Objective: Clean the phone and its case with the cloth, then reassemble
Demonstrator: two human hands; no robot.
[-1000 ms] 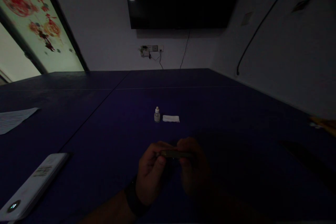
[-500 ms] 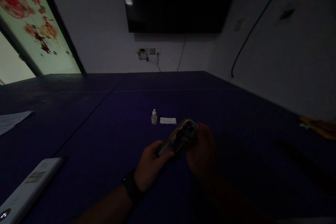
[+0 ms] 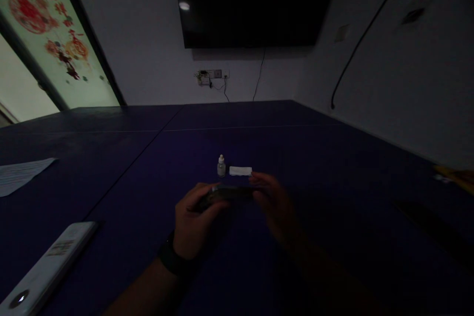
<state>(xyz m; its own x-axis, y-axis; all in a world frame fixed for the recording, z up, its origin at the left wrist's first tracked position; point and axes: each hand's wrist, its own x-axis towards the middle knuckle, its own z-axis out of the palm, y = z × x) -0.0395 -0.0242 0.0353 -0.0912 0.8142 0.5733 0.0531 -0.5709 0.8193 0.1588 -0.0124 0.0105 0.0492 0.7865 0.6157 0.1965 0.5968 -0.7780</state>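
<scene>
A smartphone [image 3: 235, 192] is held above the table, seen nearly edge-on, its faces mostly in shadow. My left hand [image 3: 194, 217], with a dark watch band on the wrist, is closed round its left end, thumb along the near side. At the other end, my right hand [image 3: 276, 207] has its thumb and fingers on either side of the phone's edge; the exact contact is dim. Just beyond the phone stand a small dropper bottle [image 3: 221, 168] with a white cap and a folded white cloth or tissue [image 3: 240, 171] lying flat beside it.
The dark blue table [image 3: 148, 187] spreads wide. A long white device [image 3: 50, 266] lies at the near left, with a printed sheet [image 3: 22, 175] behind it. A dark flat object [image 3: 433, 229] and a yellow item [image 3: 459, 177] are at the right. A large screen [image 3: 255, 5] hangs on the wall.
The phone has been turned from showing its camera back, tilted up, to nearly level and edge-on. My left hand has moved left, and the right hand's fingers have spread. The view shifted slightly.
</scene>
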